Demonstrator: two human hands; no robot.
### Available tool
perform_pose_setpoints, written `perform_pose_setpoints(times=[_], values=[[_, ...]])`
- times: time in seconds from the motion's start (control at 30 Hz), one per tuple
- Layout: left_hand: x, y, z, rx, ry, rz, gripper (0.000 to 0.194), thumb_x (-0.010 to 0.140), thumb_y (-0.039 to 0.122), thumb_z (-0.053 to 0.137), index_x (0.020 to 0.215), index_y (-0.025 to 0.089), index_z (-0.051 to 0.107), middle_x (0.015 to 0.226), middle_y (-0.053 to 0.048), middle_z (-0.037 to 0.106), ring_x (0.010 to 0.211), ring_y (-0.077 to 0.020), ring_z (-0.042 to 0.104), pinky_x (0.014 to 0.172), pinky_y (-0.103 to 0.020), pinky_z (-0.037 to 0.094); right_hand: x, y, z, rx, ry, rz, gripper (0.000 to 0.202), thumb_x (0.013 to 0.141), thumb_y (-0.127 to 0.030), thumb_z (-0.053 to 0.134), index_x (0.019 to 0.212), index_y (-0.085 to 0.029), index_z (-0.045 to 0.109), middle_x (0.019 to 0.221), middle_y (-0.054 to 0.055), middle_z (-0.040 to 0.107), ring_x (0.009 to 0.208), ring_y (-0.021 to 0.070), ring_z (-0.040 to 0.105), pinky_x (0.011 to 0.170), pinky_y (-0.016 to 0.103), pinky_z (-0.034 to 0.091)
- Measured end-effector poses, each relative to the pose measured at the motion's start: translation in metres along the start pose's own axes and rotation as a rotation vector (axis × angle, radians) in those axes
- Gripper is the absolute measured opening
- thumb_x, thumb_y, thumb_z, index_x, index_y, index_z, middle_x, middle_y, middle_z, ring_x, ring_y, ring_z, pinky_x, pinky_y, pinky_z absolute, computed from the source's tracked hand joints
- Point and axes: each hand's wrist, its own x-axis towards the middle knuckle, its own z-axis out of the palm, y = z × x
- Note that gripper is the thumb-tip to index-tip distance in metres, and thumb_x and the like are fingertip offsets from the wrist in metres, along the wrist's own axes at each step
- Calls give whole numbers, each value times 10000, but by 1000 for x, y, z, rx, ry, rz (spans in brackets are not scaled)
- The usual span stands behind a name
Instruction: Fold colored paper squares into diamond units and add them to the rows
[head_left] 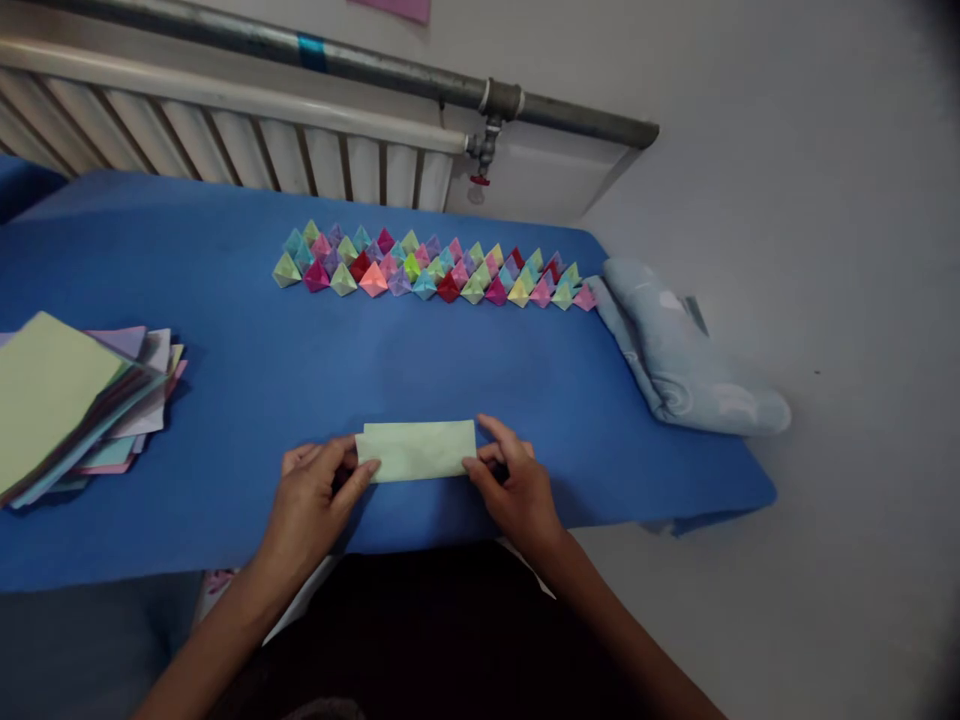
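A pale green sheet of paper (418, 451), folded into a long strip, is held between my two hands near the front of the blue table. Its upper layer sits slightly shifted from the lower one at the left end. My left hand (319, 490) pinches the left end, thumb on top near the lower corner. At the opposite end, my right hand (517, 485) grips the lower right corner between thumb and curled fingers, its index finger stretched along the upper corner.
Rows of small folded paper pieces (424, 285) in many colours stand along the back of the blue table (300, 385). Stacked coloured paper (60, 400) lies at the left. A folded light blue cloth (675, 350) rests at the right end, and a radiator (285, 155) runs behind.
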Motion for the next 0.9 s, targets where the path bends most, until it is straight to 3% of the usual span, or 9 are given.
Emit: perform_pose_setpoints(times=[0.17,0.37,0.9], values=[[2,-1,7,37,-14,-65,372,902,475,479,1092,190,623,744,-1,705,726,-199,624,858,-388,416,1,1,2,-106,6,-137,230,899,-238,540,1100,-224,650,768,-4,689,700,161,596,803,344,392],[2,1,8,109,-29,-22,395,926,452,459,1163,166,593,711,8,682,693,-194,614,869,-402,398,3,-2,-1,-202,-50,-192,145,922,-204,525,901,-200,669,767,1,696,686,157,574,740,329,333],[3,1,9,153,-43,-23,405,930,465,445,1168,168,584,688,15,664,670,-198,604,853,-397,380,2,-3,1,-312,-63,-174,118,917,-194,549,897,-194,665,768,6,692,703,164,563,736,317,307]])
